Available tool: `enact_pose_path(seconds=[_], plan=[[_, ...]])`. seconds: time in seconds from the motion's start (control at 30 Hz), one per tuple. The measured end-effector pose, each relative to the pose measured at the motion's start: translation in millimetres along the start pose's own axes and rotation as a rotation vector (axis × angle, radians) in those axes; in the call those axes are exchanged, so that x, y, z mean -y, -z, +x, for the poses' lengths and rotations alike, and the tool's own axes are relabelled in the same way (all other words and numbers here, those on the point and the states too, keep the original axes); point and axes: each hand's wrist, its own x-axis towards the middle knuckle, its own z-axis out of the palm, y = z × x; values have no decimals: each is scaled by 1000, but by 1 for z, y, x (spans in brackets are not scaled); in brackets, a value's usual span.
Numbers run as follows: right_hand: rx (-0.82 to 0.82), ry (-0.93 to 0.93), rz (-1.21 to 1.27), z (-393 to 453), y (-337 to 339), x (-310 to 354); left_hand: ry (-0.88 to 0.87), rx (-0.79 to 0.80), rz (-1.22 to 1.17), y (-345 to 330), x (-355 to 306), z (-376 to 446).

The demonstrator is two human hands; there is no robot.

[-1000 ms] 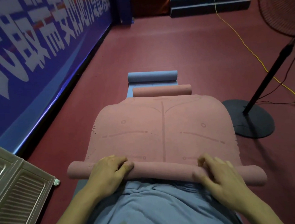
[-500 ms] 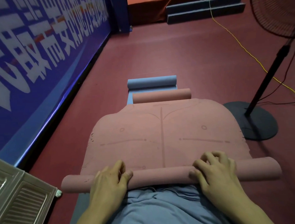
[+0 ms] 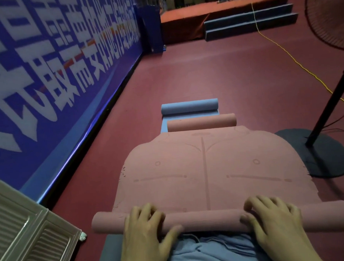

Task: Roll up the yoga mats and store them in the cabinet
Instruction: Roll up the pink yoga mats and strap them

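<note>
A pink yoga mat (image 3: 204, 168) lies spread on the floor on top of a blue mat (image 3: 110, 249). Its near end is wound into a roll (image 3: 204, 220) lying crosswise in front of me. My left hand (image 3: 144, 234) curls over the roll left of centre, thumb on the near side. My right hand (image 3: 273, 224) curls over it right of centre. At the far end the pink mat curls into a small roll (image 3: 201, 122), and the blue mat's far end (image 3: 189, 107) curls up just behind it.
A beige ribbed metal panel (image 3: 24, 235) sits at the lower left. A blue banner wall (image 3: 56, 76) runs along the left. A standing fan's round base (image 3: 316, 153) stands close to the mat's right edge, a yellow cable (image 3: 278, 46) crosses the red floor, and steps (image 3: 249, 24) lie far back.
The near roll has advanced away from me over the flat mat and looks thicker. Both hands have shifted with it, staying curled over its top.
</note>
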Motion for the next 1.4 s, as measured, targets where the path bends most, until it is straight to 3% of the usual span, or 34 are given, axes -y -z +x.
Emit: enact_pose_path(seconds=[0.27,0.43,0.57,0.67,0.8,0.93,1.07,1.23,1.4], plan=[[-9,-18,10,5,8,6,-64,32,32,-5,5,14],[102,-8,-61,8,14,3,-65,175,48,-8,9,34],[94,-4,-91,13,16,9,7,393,58,-2,7,57],[99,-17,-83,18,17,13,25,424,54,1,4,60],[174,-42,-33,20,18,11,28,299,19,-1,3,51],[225,-70,-29,23,16,7,177,303,-23,6,-3,55],[281,-100,-25,29,14,14,103,271,-12,-4,-2,55],[223,-101,-8,41,16,26,-30,-10,61,-16,-8,39],[286,-46,-119,45,17,20,-102,-69,75,-27,0,29]])
